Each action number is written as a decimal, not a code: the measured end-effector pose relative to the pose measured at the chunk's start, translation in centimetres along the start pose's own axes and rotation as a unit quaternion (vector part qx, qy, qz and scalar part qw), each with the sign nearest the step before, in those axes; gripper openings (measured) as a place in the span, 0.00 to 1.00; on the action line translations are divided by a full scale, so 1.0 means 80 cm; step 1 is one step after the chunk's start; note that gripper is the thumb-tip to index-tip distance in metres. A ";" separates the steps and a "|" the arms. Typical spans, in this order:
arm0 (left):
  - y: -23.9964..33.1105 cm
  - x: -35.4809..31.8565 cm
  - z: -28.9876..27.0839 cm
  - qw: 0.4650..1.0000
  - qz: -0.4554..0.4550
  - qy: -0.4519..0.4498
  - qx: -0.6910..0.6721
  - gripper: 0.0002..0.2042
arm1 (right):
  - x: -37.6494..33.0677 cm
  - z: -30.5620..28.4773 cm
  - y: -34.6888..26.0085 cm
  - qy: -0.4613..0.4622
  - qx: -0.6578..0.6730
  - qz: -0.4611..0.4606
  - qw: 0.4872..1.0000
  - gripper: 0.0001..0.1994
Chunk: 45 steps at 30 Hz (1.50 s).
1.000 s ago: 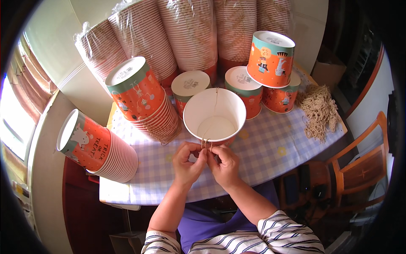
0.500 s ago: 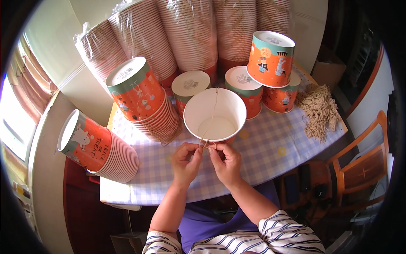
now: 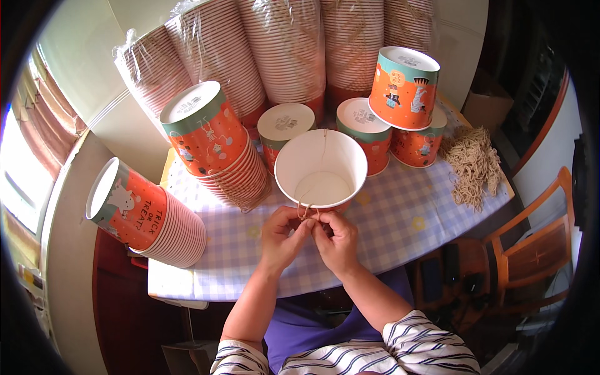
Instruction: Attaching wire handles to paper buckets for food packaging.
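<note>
An orange paper bucket with a white inside stands mouth up on the checked tablecloth, right in front of me. A thin brown cord loops at its near rim, and a strand also shows at the far rim. At that near rim my left hand pinches the cord between thumb and fingertips. Close against it, my right hand pinches the cord too, the two thumbs nearly touching. The fingertips partly hide the cord's ends and any knot.
Nested orange buckets stand at the left, with another stack behind. Upside-down buckets sit beyond my bucket; one rests on others. Plastic-wrapped stacks line the back. A cord heap lies right, near a wooden chair.
My hands have drawn closer together, and the thumbs now nearly meet. The cord loop at the near rim stands up more. The bucket stays in place.
</note>
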State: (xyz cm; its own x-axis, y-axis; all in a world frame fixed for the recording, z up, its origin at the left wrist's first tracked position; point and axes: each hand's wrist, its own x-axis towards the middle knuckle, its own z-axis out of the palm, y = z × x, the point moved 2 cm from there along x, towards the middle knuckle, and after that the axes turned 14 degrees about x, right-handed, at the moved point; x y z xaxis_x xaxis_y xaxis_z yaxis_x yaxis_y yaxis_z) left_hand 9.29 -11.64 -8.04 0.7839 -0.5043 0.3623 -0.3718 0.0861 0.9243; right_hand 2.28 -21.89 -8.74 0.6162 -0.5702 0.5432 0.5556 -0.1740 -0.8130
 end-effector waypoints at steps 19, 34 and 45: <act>0.006 -0.001 -0.009 0.999 -0.010 0.041 0.015 0.02 | -0.001 -0.003 0.001 0.028 0.018 0.018 0.999 0.03; -0.007 -0.002 -0.015 0.995 -0.075 -0.010 -0.057 0.04 | -0.004 -0.001 -0.001 -0.049 0.130 0.094 0.986 0.09; 0.003 -0.001 -0.012 0.989 -0.100 -0.039 -0.101 0.05 | -0.005 -0.004 0.003 -0.063 0.138 0.094 0.984 0.05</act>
State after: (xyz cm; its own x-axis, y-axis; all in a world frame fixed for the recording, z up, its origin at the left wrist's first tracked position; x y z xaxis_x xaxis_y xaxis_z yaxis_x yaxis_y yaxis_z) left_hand 9.59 -10.71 -7.70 0.7879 -0.5930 0.1662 -0.0999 0.1432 0.9846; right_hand 2.02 -21.95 -9.25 0.7774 -0.4638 0.4250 0.5447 0.1585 -0.8235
